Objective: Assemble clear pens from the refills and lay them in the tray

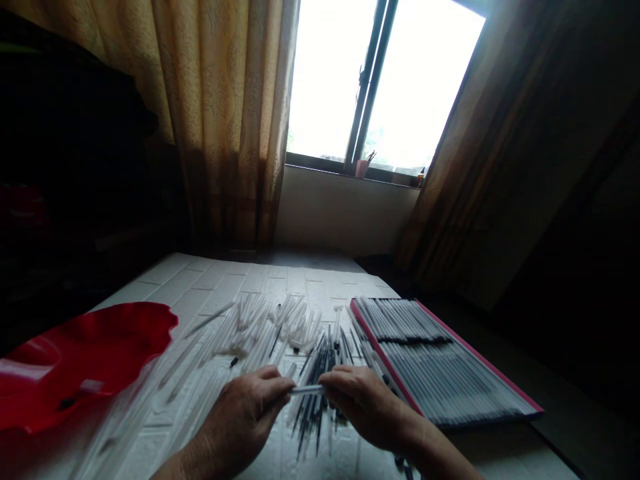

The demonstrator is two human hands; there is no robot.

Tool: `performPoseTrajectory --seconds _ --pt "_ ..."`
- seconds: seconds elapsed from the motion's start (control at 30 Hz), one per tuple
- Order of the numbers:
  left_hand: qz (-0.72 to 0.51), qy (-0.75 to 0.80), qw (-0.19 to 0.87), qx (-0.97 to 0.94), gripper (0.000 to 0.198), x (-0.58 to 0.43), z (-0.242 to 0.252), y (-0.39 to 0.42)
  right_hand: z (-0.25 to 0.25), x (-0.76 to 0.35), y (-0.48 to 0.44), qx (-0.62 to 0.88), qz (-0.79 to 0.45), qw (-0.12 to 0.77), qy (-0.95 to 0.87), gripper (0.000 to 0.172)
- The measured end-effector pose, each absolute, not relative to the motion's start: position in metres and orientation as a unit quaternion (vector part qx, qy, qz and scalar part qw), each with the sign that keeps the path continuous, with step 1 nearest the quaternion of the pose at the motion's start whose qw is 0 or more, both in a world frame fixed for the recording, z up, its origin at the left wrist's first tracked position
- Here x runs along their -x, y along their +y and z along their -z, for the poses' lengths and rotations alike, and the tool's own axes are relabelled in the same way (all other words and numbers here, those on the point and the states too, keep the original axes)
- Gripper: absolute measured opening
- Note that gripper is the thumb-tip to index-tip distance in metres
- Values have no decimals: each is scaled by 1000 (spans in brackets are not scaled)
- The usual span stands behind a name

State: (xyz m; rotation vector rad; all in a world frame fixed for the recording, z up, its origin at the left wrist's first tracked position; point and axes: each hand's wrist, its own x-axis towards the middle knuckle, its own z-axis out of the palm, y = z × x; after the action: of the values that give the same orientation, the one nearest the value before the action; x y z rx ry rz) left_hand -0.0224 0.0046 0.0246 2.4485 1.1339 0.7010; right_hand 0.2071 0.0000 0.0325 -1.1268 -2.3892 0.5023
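Observation:
Above the middle of the table, my left hand [240, 415] and my right hand [367, 403] pinch opposite ends of a clear pen barrel [307, 390], held level. The fingers cover both of its ends. Just beneath lies a bundle of thin, dark pen refills [313, 427], fanned out lengthwise. Beyond my left hand, many loose clear pen barrels [250, 327] are heaped on the table. Close to my right forearm is a shallow box [515, 395] with a red rim, holding rows of pens side by side.
The table [187, 272] has a white brick-patterned cover. A red scalloped basin [125, 327] stands at the left, with something small and dark in it. Behind are a curtain [225, 120] and a bright window [330, 80] with a pink cup [361, 168] on the sill.

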Motion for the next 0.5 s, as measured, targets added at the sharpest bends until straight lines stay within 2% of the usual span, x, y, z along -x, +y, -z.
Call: performPoseTrajectory --seconds 0.5 --pt "-211 391 176 -878 24 15 -6 9 -20 -216 -5 426 -189 186 -865 23"
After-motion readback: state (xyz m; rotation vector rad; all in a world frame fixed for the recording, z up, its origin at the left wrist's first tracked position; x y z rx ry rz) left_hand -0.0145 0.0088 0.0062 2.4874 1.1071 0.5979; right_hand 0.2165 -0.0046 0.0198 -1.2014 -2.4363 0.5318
